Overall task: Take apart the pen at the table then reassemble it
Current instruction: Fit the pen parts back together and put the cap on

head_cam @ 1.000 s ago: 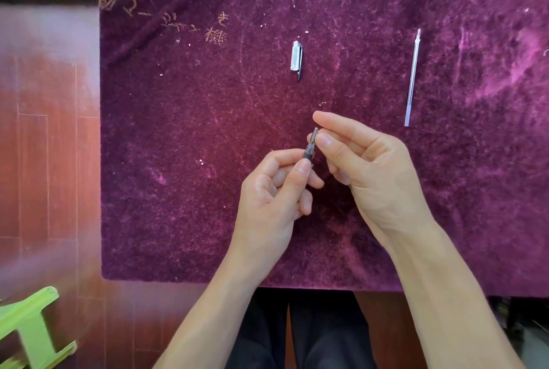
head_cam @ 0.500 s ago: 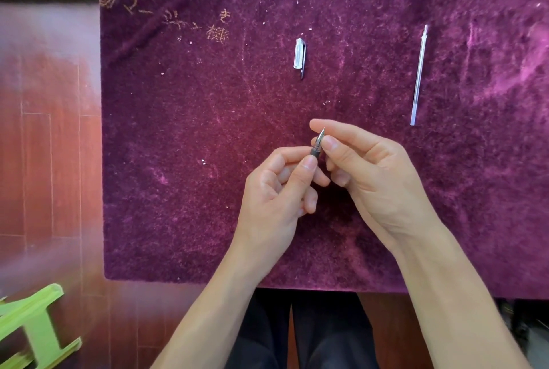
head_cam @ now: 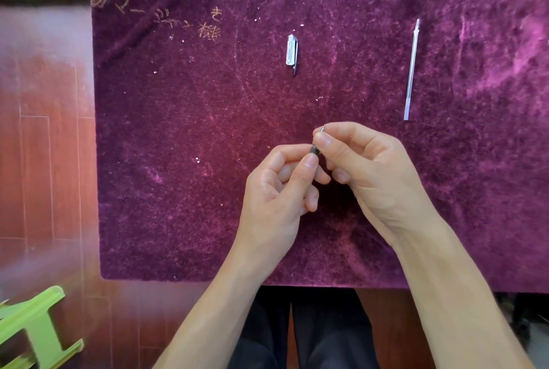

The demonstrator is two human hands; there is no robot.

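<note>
A short dark pen piece with a metal tip (head_cam: 316, 147) is pinched between both hands over the middle of the purple cloth. My left hand (head_cam: 279, 190) grips its lower dark end with thumb and forefinger. My right hand (head_cam: 368, 172) closes thumb and forefinger on its upper part, and only the thin metal point shows above the thumb. The clear pen cap (head_cam: 291, 52) with its clip lies farther back on the cloth. The thin clear refill tube (head_cam: 411, 71) lies to the back right, pointing away from me.
The purple velvet cloth (head_cam: 178, 160) covers the table, with gold stitched characters at its back left. Red-brown wooden floor lies to the left, and a green plastic stool (head_cam: 32, 336) stands at the bottom left. My dark-trousered legs show below the table edge.
My right thumb has slid up over the pen piece, covering more of its metal tip. Both hands stay in nearly the same place; the cap and the refill have not moved.
</note>
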